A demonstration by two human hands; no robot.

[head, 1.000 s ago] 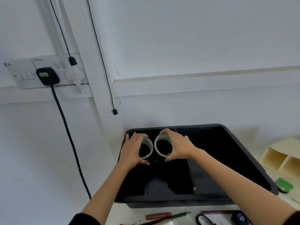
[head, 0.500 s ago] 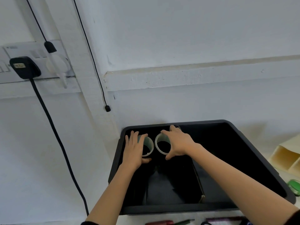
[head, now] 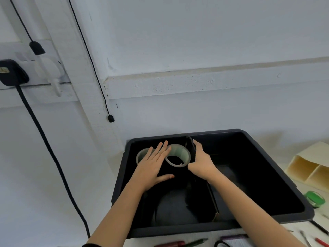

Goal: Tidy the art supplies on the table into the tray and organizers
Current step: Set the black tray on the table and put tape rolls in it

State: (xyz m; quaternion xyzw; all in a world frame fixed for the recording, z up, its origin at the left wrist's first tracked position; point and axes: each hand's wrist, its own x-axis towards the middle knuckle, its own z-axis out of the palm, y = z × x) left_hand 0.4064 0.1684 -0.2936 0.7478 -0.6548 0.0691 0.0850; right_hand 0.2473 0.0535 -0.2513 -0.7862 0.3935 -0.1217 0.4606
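A black tray (head: 277,217) with a middle divider (head: 211,198) stands against the wall. Two pale tape rolls stand in its far left corner: the left roll (head: 141,155) is partly hidden under my left hand, and the right roll (head: 179,155) stands beside it. My left hand (head: 154,166) lies flat with fingers spread, its fingertips between the rolls. My right hand (head: 201,161) is open, resting against the divider beside the right roll and holding nothing.
A cream organizer (head: 309,166) with compartments lies at the right. A green-lidded jar (head: 314,198) sits by the tray's right rim. Pens, a red marker (head: 170,244) and scissors handles (head: 221,244) lie along the near edge. Cables (head: 51,157) hang down the wall at left.
Both hands have let go of the tape rolls. My left hand flattened over the left roll, and my right hand moved right to the divider. The view shifted left and closer.
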